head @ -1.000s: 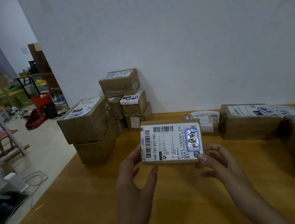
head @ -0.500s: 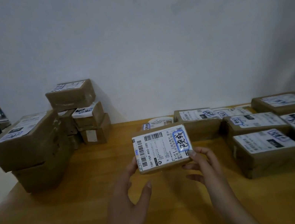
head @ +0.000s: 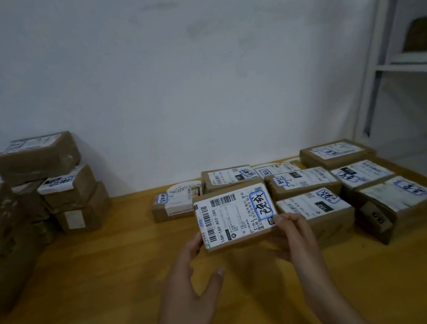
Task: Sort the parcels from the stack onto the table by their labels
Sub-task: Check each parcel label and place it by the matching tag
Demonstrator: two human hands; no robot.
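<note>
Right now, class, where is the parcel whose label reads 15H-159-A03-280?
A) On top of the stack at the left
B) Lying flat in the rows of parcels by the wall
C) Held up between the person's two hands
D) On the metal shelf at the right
C: the parcel is up off the table, label towards the camera. The right hand pinches its right corner and the left hand touches its left edge.

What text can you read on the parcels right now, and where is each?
"15H-159-A03-280": printed on the held parcel label, pinched by the right hand.
"150": black patch on the neighbouring parcel to its right.
Blue-framed handwriting, small print, all other labels: too blurred to read.
</note>
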